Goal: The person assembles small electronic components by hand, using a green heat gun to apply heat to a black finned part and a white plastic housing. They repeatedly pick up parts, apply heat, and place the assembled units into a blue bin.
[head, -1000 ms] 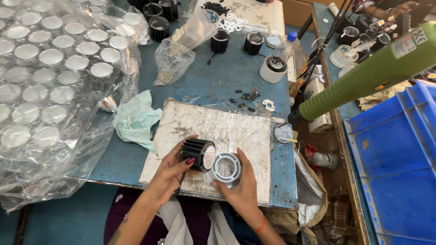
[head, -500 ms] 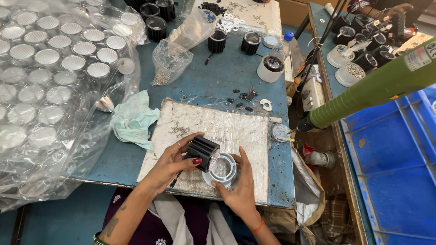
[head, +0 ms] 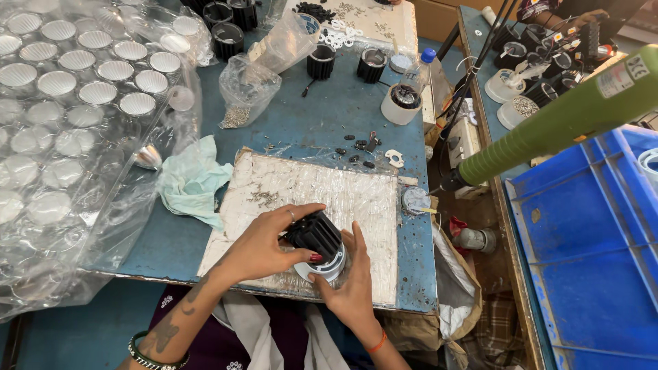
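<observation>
A black finned cylinder (head: 314,235) sits on top of a white round lamp rim (head: 332,264), over the worn white board (head: 308,192) at the table's near edge. My left hand (head: 264,243) wraps over the black cylinder from the left, thumb and fingers around it. My right hand (head: 349,284) cups the white rim from below and the right. The two parts touch, pressed one onto the other.
Plastic-wrapped trays of silver reflectors (head: 75,89) fill the left. A pale green cloth (head: 192,179), bags of screws (head: 247,96), more black cylinders (head: 321,62), a bottle (head: 415,75) and small loose parts lie farther back. A green tube (head: 562,120) crosses above a blue crate (head: 589,247) on the right.
The black cylinder and white rim were held side by side; now my hands have brought them together, the cylinder sitting on the rim. The view has shifted slightly.
</observation>
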